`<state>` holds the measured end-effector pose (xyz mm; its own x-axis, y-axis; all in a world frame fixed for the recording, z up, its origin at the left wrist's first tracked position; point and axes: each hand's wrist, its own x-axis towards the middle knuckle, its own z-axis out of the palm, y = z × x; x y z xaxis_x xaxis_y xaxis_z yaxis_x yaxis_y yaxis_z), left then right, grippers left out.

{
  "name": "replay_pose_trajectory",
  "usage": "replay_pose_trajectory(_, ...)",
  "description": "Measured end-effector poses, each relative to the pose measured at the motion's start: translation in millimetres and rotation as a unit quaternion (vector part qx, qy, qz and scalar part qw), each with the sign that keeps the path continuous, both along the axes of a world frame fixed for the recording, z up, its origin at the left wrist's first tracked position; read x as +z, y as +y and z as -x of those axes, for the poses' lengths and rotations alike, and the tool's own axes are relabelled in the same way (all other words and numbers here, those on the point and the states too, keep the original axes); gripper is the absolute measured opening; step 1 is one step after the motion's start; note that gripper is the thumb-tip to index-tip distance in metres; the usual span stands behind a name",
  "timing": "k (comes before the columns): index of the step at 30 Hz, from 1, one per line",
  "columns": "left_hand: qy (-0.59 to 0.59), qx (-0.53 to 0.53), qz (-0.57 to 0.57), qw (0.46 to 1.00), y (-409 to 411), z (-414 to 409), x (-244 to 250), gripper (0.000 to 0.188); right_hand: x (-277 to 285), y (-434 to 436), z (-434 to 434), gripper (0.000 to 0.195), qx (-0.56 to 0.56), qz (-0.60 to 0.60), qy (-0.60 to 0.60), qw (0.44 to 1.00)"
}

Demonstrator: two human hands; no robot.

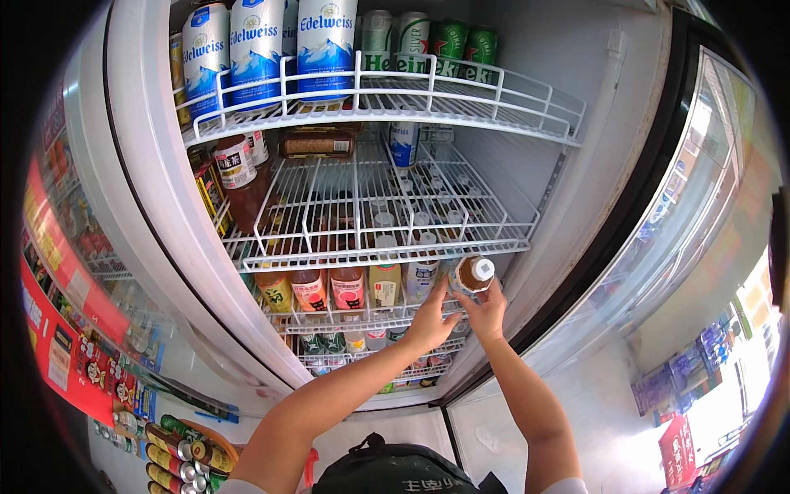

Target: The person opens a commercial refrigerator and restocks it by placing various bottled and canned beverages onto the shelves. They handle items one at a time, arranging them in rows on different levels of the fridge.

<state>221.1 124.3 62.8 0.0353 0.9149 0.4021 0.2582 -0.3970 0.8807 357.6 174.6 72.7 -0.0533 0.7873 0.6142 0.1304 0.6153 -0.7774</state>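
Observation:
My right hand (486, 309) is closed around the lower part of a plastic bottle of brown drink (471, 275) with a white cap, held tilted at the right end of the third wire shelf. My left hand (433, 316) is just left of it, thumb and fingers apart; its fingertips come near the bottle's label, and whether they touch it I cannot tell. Left of my hands, on that shelf, stand a bottle with a pale label (422, 278), a yellowish bottle (384, 285) and several bottles with pink or yellow labels (347, 288).
White wire shelves (395, 253) fill the open upright fridge. Tall beer cans (325, 49) and green cans (449, 43) stand on top. A dark tea bottle (237, 179) leans at the left of the second shelf. The glass door (654, 204) is at right; more cans (166, 460) lie at lower left.

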Motion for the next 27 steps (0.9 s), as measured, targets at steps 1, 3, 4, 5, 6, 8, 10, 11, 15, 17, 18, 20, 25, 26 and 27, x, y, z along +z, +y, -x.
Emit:
replay_pose_trajectory(1,0.010,-0.002,0.000,1.000,2,1,-3,0.085,-6,6,0,0.064,0.010,-0.007,0.004,1.000)
replay_pose_trajectory(3,0.023,-0.003,0.007,1.000,7,2,-8,0.087,-17,14,-1,0.065,0.011,0.008,-0.009,1.000)
replay_pose_trajectory(4,0.027,-0.002,0.015,1.000,9,3,-11,0.088,-22,17,-1,0.065,0.003,0.017,-0.020,1.000)
replay_pose_trajectory(5,0.031,-0.001,0.022,0.999,10,2,-13,0.089,-26,20,-1,0.066,-0.005,0.026,-0.031,0.999)
replay_pose_trajectory(6,0.031,-0.002,0.026,0.999,13,2,-17,0.090,-28,21,0,0.066,-0.004,0.033,-0.025,0.999)
replay_pose_trajectory(8,0.030,-0.006,0.035,0.999,18,3,-26,0.090,-31,26,2,0.066,-0.003,0.047,-0.013,0.999)
replay_pose_trajectory(10,0.033,-0.012,0.067,0.997,20,0,-25,0.090,-38,34,-1,0.067,-0.010,0.045,-0.031,0.998)
replay_pose_trajectory(11,0.035,-0.016,0.083,0.996,21,-2,-25,0.091,-41,38,-4,0.067,-0.014,0.044,-0.040,0.998)
replay_pose_trajectory(15,-0.002,-0.013,0.108,0.994,30,2,-47,0.092,-43,41,5,0.070,-0.040,0.068,-0.054,0.995)
replay_pose_trajectory(17,-0.005,-0.028,0.153,0.988,30,-1,-39,0.091,-45,49,1,0.074,-0.075,0.069,-0.111,0.989)
replay_pose_trajectory(18,-0.002,-0.022,0.145,0.989,31,0,-40,0.091,-40,50,3,0.074,-0.088,0.068,-0.150,0.982)
replay_pose_trajectory(20,0.003,-0.013,0.158,0.987,32,1,-41,0.091,-31,53,9,0.076,-0.121,0.059,-0.212,0.968)
replay_pose_trajectory(25,-0.022,-0.023,0.174,0.984,29,2,-38,0.091,-27,61,12,0.070,-0.137,0.076,-0.216,0.964)
replay_pose_trajectory(26,-0.025,-0.024,0.181,0.983,26,3,-35,0.091,-22,58,10,0.069,-0.119,0.098,-0.211,0.965)
replay_pose_trajectory(27,-0.024,-0.021,0.176,0.984,25,3,-35,0.092,-17,55,8,0.067,-0.103,0.118,-0.206,0.966)
